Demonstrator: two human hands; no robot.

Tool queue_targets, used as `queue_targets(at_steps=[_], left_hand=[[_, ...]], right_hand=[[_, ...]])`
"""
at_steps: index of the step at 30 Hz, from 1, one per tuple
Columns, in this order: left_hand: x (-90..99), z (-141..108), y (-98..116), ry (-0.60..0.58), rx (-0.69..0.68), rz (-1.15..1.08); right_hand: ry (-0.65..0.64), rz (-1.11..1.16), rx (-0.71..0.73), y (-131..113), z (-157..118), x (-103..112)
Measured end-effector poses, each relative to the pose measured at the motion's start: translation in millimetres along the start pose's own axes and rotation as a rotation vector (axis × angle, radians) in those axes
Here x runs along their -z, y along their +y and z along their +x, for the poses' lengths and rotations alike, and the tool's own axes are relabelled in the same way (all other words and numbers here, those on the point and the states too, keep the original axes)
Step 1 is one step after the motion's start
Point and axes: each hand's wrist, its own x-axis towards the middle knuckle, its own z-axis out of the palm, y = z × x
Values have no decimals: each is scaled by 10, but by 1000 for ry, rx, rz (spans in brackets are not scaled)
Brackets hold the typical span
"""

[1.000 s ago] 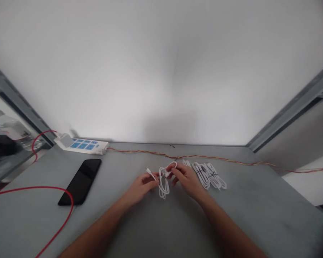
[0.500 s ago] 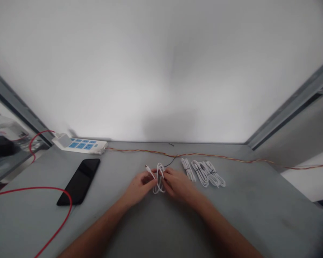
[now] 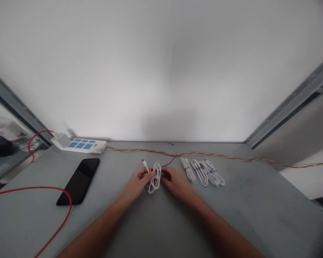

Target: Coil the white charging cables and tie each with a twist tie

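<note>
- Left hand (image 3: 136,183) grips a looped white USB cable (image 3: 155,179) over the counter (image 3: 115,172); right hand (image 3: 177,182) curls closed beside it, its hold unclear.
- A thin black tie (image 3: 169,163) trails loose, unwrapped.
- Three tied cable bundles (image 3: 201,172) lie finished nearby.

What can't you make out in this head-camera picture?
Head view:
The white cable inside the right hand: hidden by its fingers.
Where the thin black wire ends: hidden by that hand.
Ties on the bundled white cables: too small.
Dark object at left edge: blurred, cut off.
</note>
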Motion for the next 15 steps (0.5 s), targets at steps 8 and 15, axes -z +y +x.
queue_targets(at_steps=[8,15], left_hand=[[-30,-21,6,67,-71,-49],[-23,-30,7,41,-65,-199]], right_hand=[[42,294,-16,-21,-30,-109],[16,600,-63,51,-3,-165]])
